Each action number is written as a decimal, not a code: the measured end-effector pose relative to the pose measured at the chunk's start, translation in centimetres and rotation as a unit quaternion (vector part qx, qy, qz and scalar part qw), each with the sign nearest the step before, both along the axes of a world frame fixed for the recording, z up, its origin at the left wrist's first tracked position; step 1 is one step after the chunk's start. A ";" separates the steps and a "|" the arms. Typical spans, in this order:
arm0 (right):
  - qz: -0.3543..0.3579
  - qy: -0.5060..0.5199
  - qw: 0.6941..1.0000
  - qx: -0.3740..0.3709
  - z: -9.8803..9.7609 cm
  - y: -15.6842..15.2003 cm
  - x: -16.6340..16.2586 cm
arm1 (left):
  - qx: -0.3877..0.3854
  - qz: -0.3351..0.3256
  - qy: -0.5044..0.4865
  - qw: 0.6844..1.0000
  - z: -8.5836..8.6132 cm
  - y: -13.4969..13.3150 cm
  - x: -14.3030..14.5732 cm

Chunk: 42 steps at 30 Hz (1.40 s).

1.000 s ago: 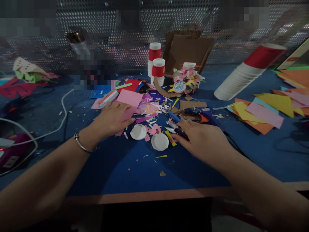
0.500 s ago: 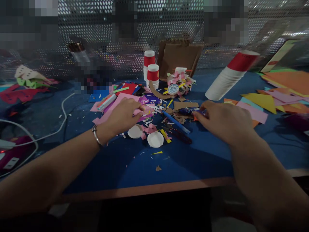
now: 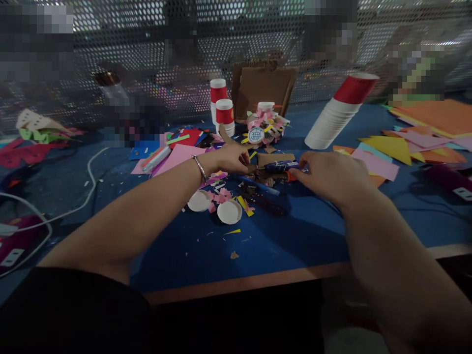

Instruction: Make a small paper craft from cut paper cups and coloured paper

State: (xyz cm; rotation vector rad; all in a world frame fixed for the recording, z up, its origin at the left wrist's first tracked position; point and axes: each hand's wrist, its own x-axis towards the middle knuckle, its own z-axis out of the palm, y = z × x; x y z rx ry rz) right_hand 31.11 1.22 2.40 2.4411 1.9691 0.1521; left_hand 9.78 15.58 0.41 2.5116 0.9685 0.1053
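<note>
My right hand is closed around the near end of a blue glue gun with an orange trigger, which lies over brown cardboard scraps. My left hand, with a bracelet at the wrist, hovers low over the paper scraps left of the glue gun. Its fingers are curled together, and what they hold, if anything, is hidden. Below the hands lie a blue pen and a dark-handled tool, blurred. Two white paper discs rest nearer the front, beside pink bits.
Red-and-white paper cups stand behind my left hand, near a paper-covered cup and propped cardboard. A tilted cup stack is at the right, with coloured paper beyond. A white cable crosses the left side.
My left hand has moved right, from the pink paper to the brown scraps near the glue gun. My right hand stays at the glue gun. The view has shifted slightly.
</note>
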 end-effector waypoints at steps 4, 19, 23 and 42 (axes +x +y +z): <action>-0.011 -0.011 1.000 0.019 0.6 -0.3 -1.0 | -0.033 0.026 -0.032 0.999 0.0 -0.2 -1.0; 0.233 0.300 0.921 0.085 -1.4 -0.3 -3.5 | -0.286 0.119 -0.357 0.881 1.2 -6.7 -4.9; 0.299 0.412 0.859 0.053 -1.9 -0.8 -5.2 | -0.376 0.151 -0.380 0.832 1.1 -10.9 -6.5; 0.336 0.180 0.920 0.091 -2.2 -0.9 -5.4 | -0.406 0.252 -0.530 0.701 0.8 -14.9 -9.0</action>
